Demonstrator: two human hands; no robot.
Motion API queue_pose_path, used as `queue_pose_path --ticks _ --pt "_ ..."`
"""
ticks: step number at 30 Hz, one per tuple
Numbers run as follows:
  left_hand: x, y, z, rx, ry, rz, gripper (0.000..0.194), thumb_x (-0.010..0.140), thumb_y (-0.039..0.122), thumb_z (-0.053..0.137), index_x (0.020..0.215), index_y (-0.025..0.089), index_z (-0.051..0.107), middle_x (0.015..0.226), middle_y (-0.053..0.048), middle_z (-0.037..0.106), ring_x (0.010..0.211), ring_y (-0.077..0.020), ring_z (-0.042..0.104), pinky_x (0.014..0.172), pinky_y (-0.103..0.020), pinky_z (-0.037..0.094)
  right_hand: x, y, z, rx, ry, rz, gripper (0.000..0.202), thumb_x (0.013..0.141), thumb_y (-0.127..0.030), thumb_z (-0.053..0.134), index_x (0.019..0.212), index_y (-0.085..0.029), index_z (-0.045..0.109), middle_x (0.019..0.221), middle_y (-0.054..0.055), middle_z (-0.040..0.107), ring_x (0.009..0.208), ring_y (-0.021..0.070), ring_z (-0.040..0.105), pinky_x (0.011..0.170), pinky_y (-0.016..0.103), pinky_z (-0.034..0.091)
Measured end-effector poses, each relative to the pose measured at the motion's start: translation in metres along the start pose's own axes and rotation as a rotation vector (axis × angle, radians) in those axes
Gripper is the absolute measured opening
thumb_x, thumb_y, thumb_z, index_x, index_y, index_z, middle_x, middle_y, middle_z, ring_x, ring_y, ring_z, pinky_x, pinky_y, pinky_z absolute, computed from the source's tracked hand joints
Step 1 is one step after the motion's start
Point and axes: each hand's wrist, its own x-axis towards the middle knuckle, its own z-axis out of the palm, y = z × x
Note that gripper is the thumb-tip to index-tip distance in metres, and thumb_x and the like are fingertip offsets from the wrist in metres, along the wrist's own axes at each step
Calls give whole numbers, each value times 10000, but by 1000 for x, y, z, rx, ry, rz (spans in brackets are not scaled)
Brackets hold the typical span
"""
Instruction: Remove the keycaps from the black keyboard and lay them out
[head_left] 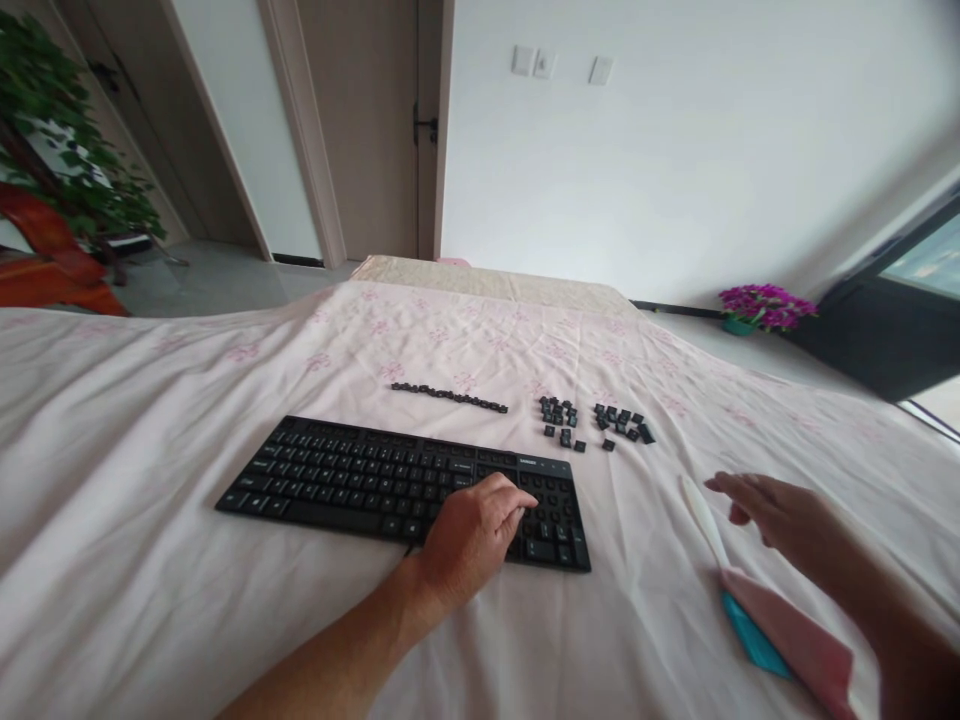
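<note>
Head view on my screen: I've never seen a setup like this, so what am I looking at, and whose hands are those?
There is no machine here, just a person's bare hands. The one picture comes from a camera on their head, looking forward and down. On a pale flowered cloth lies a black keyboard. Beyond it are a row of small black keycaps and two loose groups of them. The left hand is on the keyboard's number-key end; whether it grips anything is hidden. The right hand looks empty, near a slim white, pink and teal item.
</note>
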Motion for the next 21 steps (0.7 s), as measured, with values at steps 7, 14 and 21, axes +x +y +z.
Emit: queue_pose_path --ticks 7,14,21 --pt "-1 4 1 -9 -41 -22 224 807 161 630 1007 261 648 972 36 639 858 -117 608 807 -232 458 -26 -126 38 212 -293 -384 505 965 -484 287 803 -212 680 833 49 669 816 182 611 754 287 468" --pt "-2 6 1 -19 -52 -72 248 770 201 691 999 286 648 938 58 630 776 -99 596 725 -215 436 -34 -135 73 451 -426 -452 468 937 -501 387 775 -161 665 708 38 641 545 112 533 507 215 419" --pt "0 7 -1 15 -91 -55 242 749 276 722 983 299 666 929 53 636 778 -111 588 681 -216 411 -39 -129 89 492 -424 -604 454 937 -490 411 722 -163 641 708 43 619 657 135 563 625 237 430"
